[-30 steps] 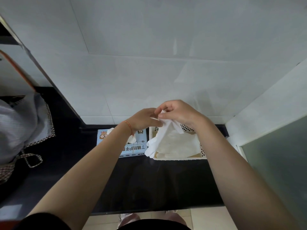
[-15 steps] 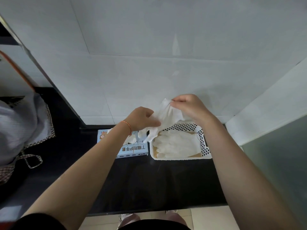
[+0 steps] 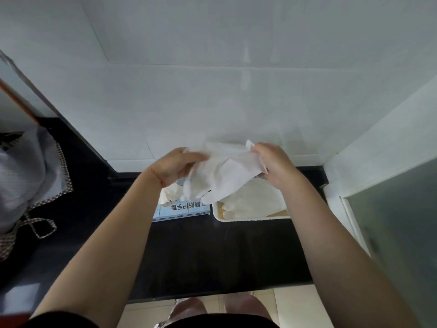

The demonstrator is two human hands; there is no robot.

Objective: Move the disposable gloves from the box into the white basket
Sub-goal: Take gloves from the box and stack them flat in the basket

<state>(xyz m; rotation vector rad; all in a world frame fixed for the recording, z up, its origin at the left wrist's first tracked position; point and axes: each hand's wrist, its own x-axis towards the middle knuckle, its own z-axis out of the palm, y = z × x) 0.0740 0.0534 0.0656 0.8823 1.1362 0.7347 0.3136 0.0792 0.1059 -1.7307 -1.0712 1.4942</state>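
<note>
Stretching thin white disposable glove (image 3: 224, 171) between pinching left hand (image 3: 176, 168) and right hand (image 3: 274, 164); next, lowering flat into white perforated plastic basket (image 3: 250, 217) beside blue cardboard box (image 3: 182, 210).

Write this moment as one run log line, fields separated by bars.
step: spreading glove above counter | left hand: holds glove | right hand: pinches glove | white basket: holds gloves | box: glove sticking out

far wall of the white basket (image 3: 250, 218) hidden behind the held glove (image 3: 222, 174), box (image 3: 182, 210) opening covered by the left hand (image 3: 175, 165), cloth (image 3: 26, 171) cut off at the left edge
</note>
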